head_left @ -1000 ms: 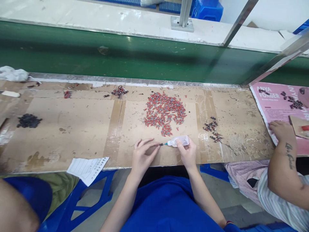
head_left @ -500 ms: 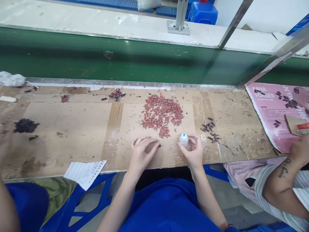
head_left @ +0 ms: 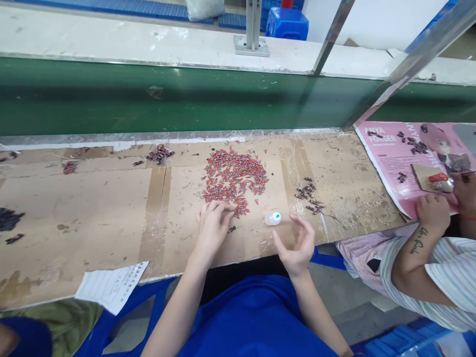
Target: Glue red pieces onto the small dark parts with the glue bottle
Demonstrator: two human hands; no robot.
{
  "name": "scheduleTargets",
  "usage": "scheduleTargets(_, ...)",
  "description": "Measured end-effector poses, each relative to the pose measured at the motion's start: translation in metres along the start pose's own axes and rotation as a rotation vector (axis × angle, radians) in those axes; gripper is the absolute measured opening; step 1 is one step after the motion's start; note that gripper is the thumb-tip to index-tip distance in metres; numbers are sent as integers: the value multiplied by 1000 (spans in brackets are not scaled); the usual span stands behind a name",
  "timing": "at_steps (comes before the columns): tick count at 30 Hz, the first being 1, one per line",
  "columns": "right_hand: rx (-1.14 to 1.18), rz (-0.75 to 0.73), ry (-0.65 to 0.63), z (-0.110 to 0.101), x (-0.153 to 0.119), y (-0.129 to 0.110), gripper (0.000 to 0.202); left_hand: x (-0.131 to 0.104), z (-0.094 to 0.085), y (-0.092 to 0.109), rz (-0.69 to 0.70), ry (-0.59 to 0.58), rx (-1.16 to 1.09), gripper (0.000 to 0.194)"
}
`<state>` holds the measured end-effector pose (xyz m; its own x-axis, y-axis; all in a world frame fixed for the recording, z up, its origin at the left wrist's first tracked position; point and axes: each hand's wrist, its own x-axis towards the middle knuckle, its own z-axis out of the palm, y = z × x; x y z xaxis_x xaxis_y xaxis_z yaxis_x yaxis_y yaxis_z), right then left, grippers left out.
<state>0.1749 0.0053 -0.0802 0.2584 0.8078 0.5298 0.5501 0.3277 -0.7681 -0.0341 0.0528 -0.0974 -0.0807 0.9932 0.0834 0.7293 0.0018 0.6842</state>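
Note:
Many small red parts with metal ends lie in a loose pile (head_left: pixel 236 173) on the cardboard-covered table. My left hand (head_left: pixel 215 220) is at the pile's lower edge, thumb and fingertips pinched together; whatever they hold is too small to name. A small dark part (head_left: pixel 231 229) rests on the cardboard just beside that thumb. The small white bottle with a blue tip (head_left: pixel 272 218) lies tilted on its side below the pile. Just right of the bottle, my right hand (head_left: pixel 296 243) has its thumb and fingers apart, holding nothing.
Dark parts (head_left: pixel 308 195) lie to the right, and another cluster (head_left: pixel 159 154) at the back left. A black pile (head_left: pixel 9 219) is far left. A paper sheet (head_left: pixel 111 285) overhangs the front edge. At right, another person's hands work over a pink poster (head_left: pixel 386 168).
My right hand has let go of the bottle, which has gone from upright to lying tilted. My left hand has moved up to the red pile. The view has shifted.

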Motion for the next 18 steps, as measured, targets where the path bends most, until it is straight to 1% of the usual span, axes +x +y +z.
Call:
scheduleTargets(2, -45, -192, 54, -4, -4, -11, 48, -1, -3, -1, 2, 30, -50, 9)
scheduleTargets(3, -44, -257, 44, -5, -5, -17, 45, -2, -5, -1, 7, 54, -84, 10)
scheduleTargets(5, -8, -296, -35, -2, -7, -31, 40, -4, -11, 1, 30, 96, -149, 13)
scheduleTargets(7, 34, -250, -148, 7, -9, -43, 36, -9, -20, 8, 77, 101, -191, 15)
scheduleTargets(10, 67, -79, -298, 26, -11, -54, 32, -21, -31, 21, 151, 49, -267, 18)
scheduleTargets(12, 112, 35, -360, 38, -10, -56, 27, -32, -36, 27, 164, 18, -348, 18)
scheduleTargets(14, 182, 115, -399, 44, -10, -55, 20, -42, -37, 29, 139, 17, -414, 16)
scheduleTargets(16, 239, 179, -430, 47, -9, -53, 15, -49, -35, 27, 76, 28, -436, 14)
scheduleTargets(18, 280, 239, -462, 46, -10, -52, 14, -53, -33, 22, 2, 30, -438, 15)
